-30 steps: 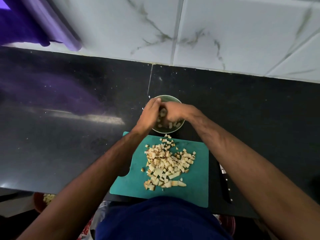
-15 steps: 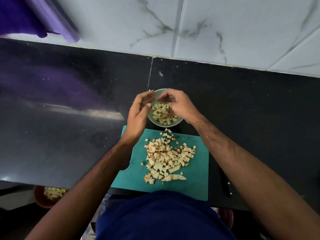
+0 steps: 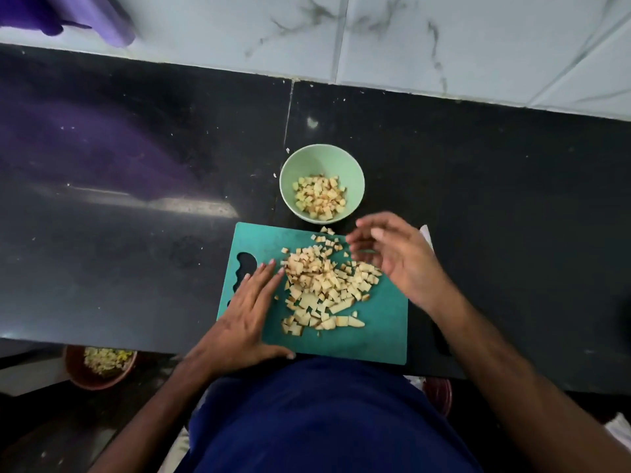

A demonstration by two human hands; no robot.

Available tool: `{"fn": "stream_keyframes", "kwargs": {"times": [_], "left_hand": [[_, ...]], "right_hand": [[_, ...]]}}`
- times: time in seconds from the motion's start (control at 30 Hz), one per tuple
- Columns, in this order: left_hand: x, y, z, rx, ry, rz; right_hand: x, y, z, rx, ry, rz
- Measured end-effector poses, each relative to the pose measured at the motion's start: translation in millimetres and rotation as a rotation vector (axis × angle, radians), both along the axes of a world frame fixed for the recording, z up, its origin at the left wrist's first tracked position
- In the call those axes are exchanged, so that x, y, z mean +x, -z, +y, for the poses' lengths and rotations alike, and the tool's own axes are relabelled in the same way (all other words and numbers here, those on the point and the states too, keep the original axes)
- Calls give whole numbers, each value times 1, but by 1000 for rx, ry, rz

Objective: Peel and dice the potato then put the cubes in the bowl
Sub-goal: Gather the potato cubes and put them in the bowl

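Most potato cubes [image 3: 324, 285] lay on the teal cutting board [image 3: 382, 339] beside the partly filled bowl [image 3: 321, 158], flanked by a flat left hand [image 3: 249, 312] and loosely spread right hand [image 3: 392, 254], seemingly poised to scoop.

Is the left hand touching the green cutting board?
Touching. In the head view the left hand lies flat on the cutting board, fingers straight, beside the potato cubes.
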State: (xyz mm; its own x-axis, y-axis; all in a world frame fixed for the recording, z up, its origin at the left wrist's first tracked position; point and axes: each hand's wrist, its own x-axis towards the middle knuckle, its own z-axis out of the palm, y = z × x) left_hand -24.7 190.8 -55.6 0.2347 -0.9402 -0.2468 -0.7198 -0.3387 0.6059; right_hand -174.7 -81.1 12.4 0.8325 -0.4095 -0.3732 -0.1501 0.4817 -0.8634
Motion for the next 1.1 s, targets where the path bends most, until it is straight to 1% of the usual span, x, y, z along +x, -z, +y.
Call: {"fn": "stream_keyframes", "kwargs": {"times": [0.07,0.1,0.13,0.2,0.27,0.3,0.37,0.57,0.67,0.7,0.77,0.8,0.83,0.9,0.97,1.03,1.1], "left_hand": [[3,4,-8,13,53,-105],[4,6,-12,24,73,-133],[9,9,-19,28,94,-169],[17,14,-35,57,172,-226],[28,14,-46,68,243,-276],[31,13,-52,74,283,-295],[30,16,-59,61,338,-316],[18,21,-70,-51,404,-303],[17,18,-70,-70,393,-218],[18,17,-71,-86,361,-152],[16,13,-71,-132,233,11],[13,12,-71,-162,148,80],[9,12,-71,-193,57,131],[-2,12,-72,-248,-128,222],[-12,15,-75,-307,-291,291],[-16,19,-76,-349,-355,285],[-18,21,-78,-357,-355,259]], "right_hand": [[-33,26,16,-496,-74,247],[-48,37,25,-703,-164,334],[-59,48,32,-856,-277,391],[-71,68,42,-1088,-512,477],[-67,75,46,-1296,-587,493],[-64,76,46,-1345,-589,492],[-54,82,48,-1378,-601,463],[-16,94,60,-1382,-588,316],[-17,94,60,-1365,-568,251],[-18,92,57,-1303,-552,224],[-18,85,49,-1099,-478,177],[-16,82,44,-1028,-417,161],[-12,80,39,-1009,-349,155],[1,79,32,-1057,-203,194],[19,82,27,-1109,-146,262],[34,87,29,-1197,-192,295],[42,92,33,-1290,-262,256]]}}
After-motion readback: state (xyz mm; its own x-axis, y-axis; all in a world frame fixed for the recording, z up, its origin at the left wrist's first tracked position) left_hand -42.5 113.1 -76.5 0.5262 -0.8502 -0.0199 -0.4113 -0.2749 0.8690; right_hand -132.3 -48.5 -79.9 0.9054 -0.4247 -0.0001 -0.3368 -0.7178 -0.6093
